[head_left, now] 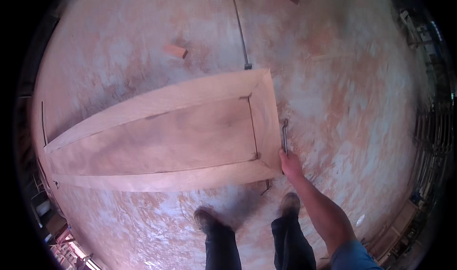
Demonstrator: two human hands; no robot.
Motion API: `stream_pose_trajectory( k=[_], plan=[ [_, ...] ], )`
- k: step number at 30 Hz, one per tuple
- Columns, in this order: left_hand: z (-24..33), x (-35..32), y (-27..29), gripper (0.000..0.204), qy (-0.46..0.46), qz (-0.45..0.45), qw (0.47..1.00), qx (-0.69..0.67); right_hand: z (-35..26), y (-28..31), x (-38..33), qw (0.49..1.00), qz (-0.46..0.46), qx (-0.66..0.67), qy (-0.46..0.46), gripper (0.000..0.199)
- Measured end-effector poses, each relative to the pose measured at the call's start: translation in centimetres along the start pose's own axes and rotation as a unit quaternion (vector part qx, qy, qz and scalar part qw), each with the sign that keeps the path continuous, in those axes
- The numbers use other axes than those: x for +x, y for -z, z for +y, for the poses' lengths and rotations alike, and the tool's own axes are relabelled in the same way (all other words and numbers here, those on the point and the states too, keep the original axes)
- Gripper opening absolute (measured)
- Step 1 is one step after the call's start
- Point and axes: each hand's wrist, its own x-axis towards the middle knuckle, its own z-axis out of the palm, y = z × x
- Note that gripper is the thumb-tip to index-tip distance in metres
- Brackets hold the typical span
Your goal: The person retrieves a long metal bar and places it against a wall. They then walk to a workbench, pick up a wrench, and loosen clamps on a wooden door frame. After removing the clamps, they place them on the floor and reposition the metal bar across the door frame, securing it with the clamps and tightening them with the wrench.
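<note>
Beside the wooden door panel on the floor, the right hand has its grip clamped on a metal bar.

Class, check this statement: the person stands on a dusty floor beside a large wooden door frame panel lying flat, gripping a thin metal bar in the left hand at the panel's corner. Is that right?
Not quite. The head view shows the right hand, not the left, gripping the thin metal bar at the corner of the large wooden door frame panel. No left hand is in view. The rest holds: the panel lies flat on the dusty floor.

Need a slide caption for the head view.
Right hand holds a metal bar beside a wooden frame on the dusty floor.
</note>
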Motion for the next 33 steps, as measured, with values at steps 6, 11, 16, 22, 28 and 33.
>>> stream_pose_trajectory(
  k=[6, 11, 16, 22, 28, 33],
  plan=[
    [0.9, 0.4, 1.3, 0.025, -0.013, 0.005, 1.0, -0.006, -1.8, 1.2, -0.5, 0.999, 0.018, 0.034, 0.002, 0.046],
    [0.2, -0.7, 1.4, 0.024, -0.013, 0.017, 1.0, -0.009, -0.5, 4.3, -2.1, 0.993, -0.001, 0.052, -0.105, 0.044],
    [-2.0, -5.0, -0.6, 0.024, 0.041, 0.087, 0.992, -0.078, -0.6, 8.6, -12.8, 0.971, -0.047, 0.175, -0.154, 0.039],
    [-3.8, -14.7, -0.4, 0.043, 0.142, 0.253, 0.945, -0.15, -2.7, 20.0, -31.4, 0.963, -0.11, 0.051, -0.24, 0.039],
    [-8.1, -28.3, 10.9, 0.05, 0.275, 0.16, 0.903, -0.29, -21.2, 24.9, -51.2, 0.976, -0.122, -0.018, -0.178, 0.041],
    [-22.2, -40.0, 11.0, 0.052, 0.458, 0.144, 0.741, -0.47, -33.6, 17.1, -60.2, 0.986, -0.13, 0.001, -0.105, 0.042]
  ],
)
